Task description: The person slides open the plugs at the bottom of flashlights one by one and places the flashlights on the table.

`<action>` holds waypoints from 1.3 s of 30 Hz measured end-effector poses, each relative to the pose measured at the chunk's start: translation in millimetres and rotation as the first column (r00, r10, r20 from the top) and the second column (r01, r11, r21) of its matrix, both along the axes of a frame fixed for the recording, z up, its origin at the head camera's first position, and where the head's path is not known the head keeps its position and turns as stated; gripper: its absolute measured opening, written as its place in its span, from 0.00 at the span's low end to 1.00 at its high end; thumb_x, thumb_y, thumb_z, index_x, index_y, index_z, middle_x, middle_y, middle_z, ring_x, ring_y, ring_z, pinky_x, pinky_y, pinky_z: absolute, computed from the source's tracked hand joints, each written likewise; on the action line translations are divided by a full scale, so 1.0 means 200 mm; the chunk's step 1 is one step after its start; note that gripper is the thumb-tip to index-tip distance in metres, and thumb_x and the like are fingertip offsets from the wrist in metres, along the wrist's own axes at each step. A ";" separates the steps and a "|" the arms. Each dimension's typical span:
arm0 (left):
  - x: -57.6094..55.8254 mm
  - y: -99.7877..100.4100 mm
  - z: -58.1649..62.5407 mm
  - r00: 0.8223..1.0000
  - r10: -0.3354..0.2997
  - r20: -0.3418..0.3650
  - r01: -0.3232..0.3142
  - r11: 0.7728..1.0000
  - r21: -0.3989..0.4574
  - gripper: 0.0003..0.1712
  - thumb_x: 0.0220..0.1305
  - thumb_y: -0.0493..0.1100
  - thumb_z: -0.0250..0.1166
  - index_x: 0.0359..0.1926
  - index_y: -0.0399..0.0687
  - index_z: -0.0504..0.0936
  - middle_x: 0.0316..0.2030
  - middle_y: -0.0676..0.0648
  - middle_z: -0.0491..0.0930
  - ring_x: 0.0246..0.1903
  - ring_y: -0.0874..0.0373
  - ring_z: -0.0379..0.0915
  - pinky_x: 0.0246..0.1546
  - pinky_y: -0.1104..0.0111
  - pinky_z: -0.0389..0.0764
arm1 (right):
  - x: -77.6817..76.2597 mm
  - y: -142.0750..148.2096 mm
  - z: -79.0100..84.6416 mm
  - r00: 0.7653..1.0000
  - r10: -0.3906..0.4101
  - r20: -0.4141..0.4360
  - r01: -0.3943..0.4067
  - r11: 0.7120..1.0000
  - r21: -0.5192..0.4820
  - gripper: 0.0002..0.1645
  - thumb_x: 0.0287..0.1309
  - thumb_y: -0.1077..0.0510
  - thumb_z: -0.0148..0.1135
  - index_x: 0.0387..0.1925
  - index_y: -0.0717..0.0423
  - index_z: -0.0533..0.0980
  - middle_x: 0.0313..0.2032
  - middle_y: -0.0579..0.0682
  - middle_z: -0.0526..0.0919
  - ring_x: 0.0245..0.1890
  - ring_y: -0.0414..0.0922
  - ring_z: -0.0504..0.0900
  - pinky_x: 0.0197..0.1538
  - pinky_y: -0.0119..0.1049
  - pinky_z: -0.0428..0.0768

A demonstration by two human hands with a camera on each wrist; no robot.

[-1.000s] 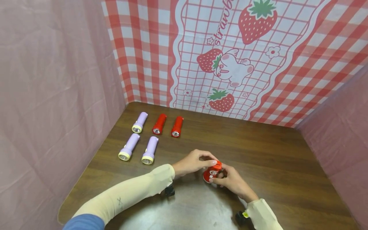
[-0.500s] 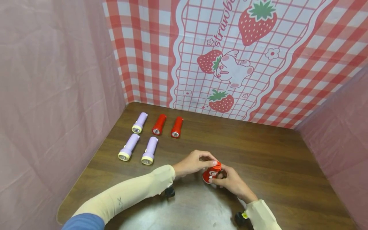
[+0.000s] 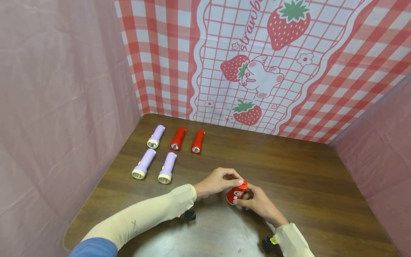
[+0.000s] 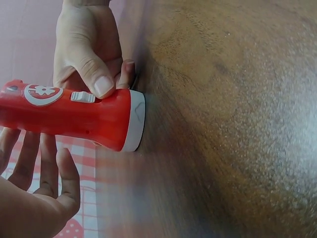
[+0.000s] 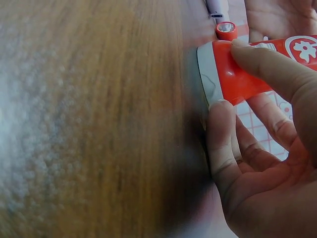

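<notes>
**White-rimmed red flashlight, head end down, held two-handed**

White-rimmed red flashlight: one, standing roughly upright near the middle of the wood-grain table, its rim at the tabletop. White slide switch and white oval badge with flower figure on the barrel.

Left hand: thumb and index finger pinching the uppermost end of the barrel; the other fingers partly curled behind it in the left wrist view.

Right hand: thumb on the flared head, pinching it against the fingers round the far side; one fingertip at the white rim.

Flashlights lying on the table, person's left side, lens ends toward the person, five:
– Back row, left to right: rear lavender flashlight with pale yellow head; left red flashlight; right red flashlight.
– Front row: front-left lavender flashlight and front-right lavender flashlight, both with pale yellow heads.

Sleeves: left cream sleeve, marked with a dark X, blue cloth above; right cream sleeve.

Surround: red-and-white checked cloth behind, printed with strawberries; plain pink cloth at the left.
</notes>
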State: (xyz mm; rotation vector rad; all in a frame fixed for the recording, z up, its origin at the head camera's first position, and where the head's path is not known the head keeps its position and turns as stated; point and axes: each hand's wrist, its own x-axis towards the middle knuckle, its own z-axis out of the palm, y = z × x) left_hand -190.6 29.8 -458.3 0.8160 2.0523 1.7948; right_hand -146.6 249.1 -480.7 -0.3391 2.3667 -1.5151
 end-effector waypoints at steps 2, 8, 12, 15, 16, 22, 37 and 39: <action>0.00 0.00 0.00 1.000 0.002 -0.004 -0.002 1.000 -0.001 0.08 0.69 0.46 0.70 0.45 0.49 0.89 0.41 0.55 0.88 0.43 0.62 0.80 0.48 0.70 0.78 | 0.00 0.00 0.00 1.000 0.003 -0.005 -0.003 1.000 0.004 0.27 0.55 0.61 0.78 0.52 0.68 0.76 0.29 0.56 0.83 0.28 0.43 0.80 0.29 0.34 0.81; 0.00 0.01 0.00 1.000 0.013 -0.013 -0.013 1.000 -0.009 0.07 0.69 0.46 0.70 0.43 0.49 0.89 0.40 0.56 0.88 0.41 0.58 0.80 0.46 0.70 0.78 | 0.00 0.00 -0.01 1.000 0.004 -0.003 -0.004 1.000 0.005 0.26 0.55 0.61 0.78 0.51 0.68 0.76 0.28 0.55 0.82 0.27 0.42 0.79 0.29 0.34 0.81; 0.00 0.02 0.00 1.000 0.021 -0.007 -0.022 1.000 -0.010 0.07 0.68 0.46 0.70 0.42 0.50 0.89 0.39 0.56 0.87 0.41 0.58 0.80 0.45 0.70 0.78 | 0.00 0.00 -0.01 1.000 0.004 -0.010 -0.004 1.000 0.008 0.26 0.54 0.61 0.78 0.50 0.68 0.76 0.28 0.55 0.82 0.27 0.42 0.79 0.28 0.34 0.80; 0.01 0.02 0.01 1.000 0.024 -0.005 -0.024 1.000 -0.005 0.06 0.68 0.45 0.71 0.41 0.49 0.89 0.39 0.55 0.88 0.40 0.58 0.80 0.44 0.70 0.78 | 0.00 0.00 -0.01 1.000 0.003 -0.015 -0.003 1.000 0.016 0.26 0.54 0.60 0.78 0.51 0.67 0.76 0.28 0.55 0.83 0.26 0.42 0.80 0.28 0.33 0.80; 0.01 0.02 0.01 1.000 0.024 -0.008 -0.024 1.000 -0.005 0.06 0.68 0.45 0.71 0.41 0.49 0.89 0.39 0.55 0.88 0.40 0.58 0.80 0.44 0.70 0.78 | 0.00 0.00 -0.01 1.000 0.003 -0.016 -0.002 1.000 0.019 0.26 0.55 0.60 0.78 0.51 0.67 0.76 0.28 0.55 0.83 0.26 0.42 0.80 0.28 0.33 0.80; 0.00 0.02 0.01 1.000 0.016 -0.016 -0.017 1.000 -0.022 0.07 0.67 0.46 0.71 0.41 0.50 0.89 0.38 0.56 0.87 0.40 0.55 0.81 0.43 0.70 0.78 | 0.01 0.00 0.00 1.000 -0.001 -0.014 0.001 1.000 0.022 0.27 0.55 0.60 0.78 0.52 0.67 0.76 0.29 0.55 0.83 0.26 0.42 0.80 0.28 0.33 0.80; 0.01 0.03 0.03 0.999 0.030 0.010 -0.030 0.999 -0.036 0.05 0.66 0.47 0.72 0.39 0.52 0.88 0.38 0.58 0.86 0.41 0.55 0.80 0.43 0.68 0.78 | 0.01 0.00 0.01 1.000 -0.015 -0.013 0.015 0.999 0.030 0.25 0.53 0.60 0.79 0.50 0.66 0.77 0.26 0.55 0.81 0.25 0.42 0.78 0.27 0.34 0.80; 0.01 0.03 0.03 1.000 0.030 0.004 -0.030 0.999 -0.038 0.05 0.66 0.47 0.72 0.39 0.52 0.88 0.38 0.58 0.86 0.41 0.56 0.80 0.44 0.68 0.78 | 0.01 0.00 0.01 1.000 -0.016 -0.015 0.016 0.999 0.032 0.25 0.53 0.60 0.79 0.50 0.66 0.77 0.26 0.55 0.81 0.25 0.42 0.78 0.27 0.34 0.80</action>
